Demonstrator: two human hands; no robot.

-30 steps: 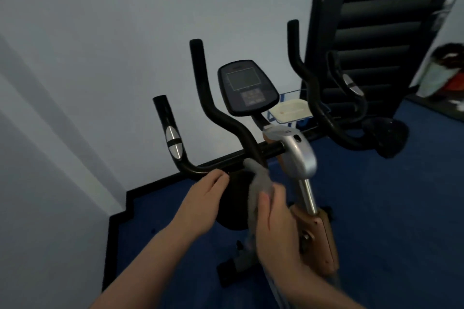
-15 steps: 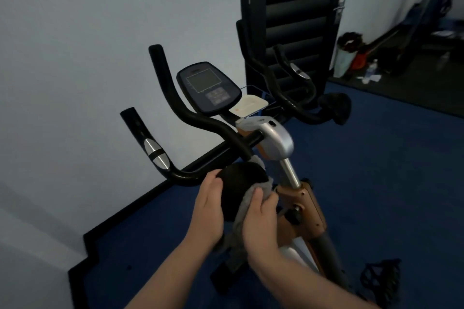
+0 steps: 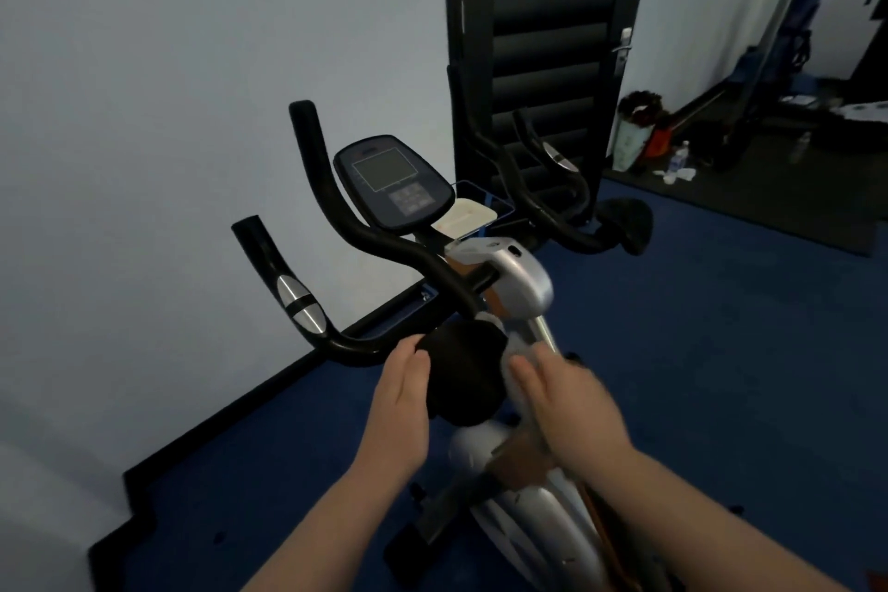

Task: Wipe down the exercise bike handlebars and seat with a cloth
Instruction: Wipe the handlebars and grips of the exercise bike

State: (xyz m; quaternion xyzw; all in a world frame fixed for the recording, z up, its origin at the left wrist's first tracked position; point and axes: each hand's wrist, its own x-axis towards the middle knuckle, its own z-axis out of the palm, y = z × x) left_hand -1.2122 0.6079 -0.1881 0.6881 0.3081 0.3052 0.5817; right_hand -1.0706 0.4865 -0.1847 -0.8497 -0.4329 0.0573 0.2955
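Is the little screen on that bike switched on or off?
Off, it seems: the screen on the console is a flat dull grey, with no lit digits or glow visible.

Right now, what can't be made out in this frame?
- Cloth: head view, mostly hidden behind the blurred right hand and the black elbow pad.
- Right hand's grip: motion blur.
- Bike seat: out of frame.
- Console screen: too dim to read.
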